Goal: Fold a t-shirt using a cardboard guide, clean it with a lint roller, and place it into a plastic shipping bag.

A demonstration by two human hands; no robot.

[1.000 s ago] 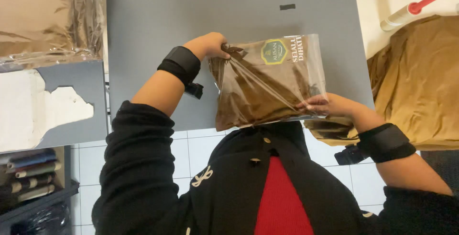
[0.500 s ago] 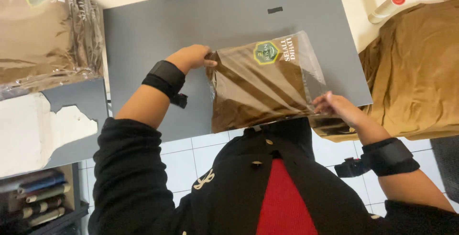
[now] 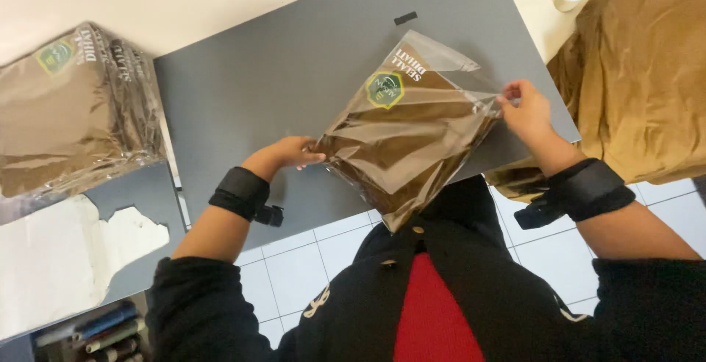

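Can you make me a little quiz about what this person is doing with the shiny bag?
1. True or false: both hands hold the clear bag of brown cloth.
2. Which hand pinches the bag's open flap: left hand or right hand?
3. What lies at the far left: A) a stack of packed bags, B) a red box, C) a bowl?

Key: 1 true. 2 right hand. 3 A.

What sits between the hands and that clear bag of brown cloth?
Nothing visible. The left hand pinches the bag at its left edge, and the right hand grips its right corner. The bag lies tilted on the grey table.
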